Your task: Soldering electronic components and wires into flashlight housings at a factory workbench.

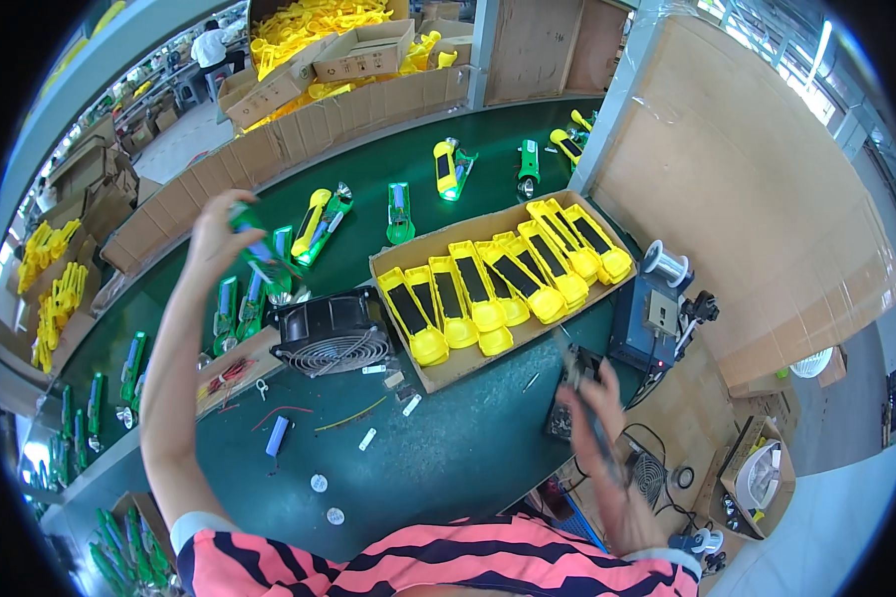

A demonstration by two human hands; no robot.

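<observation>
Bright, even daylight fills my view, strongest from the windows at one o'clock, which blow out white. Shadows on the green table (438,448) are soft and faint. My right hand (592,403) smears with motion blur at four o'clock. Straight edges bow toward the rim, and a black fisheye border surrounds everything.
</observation>
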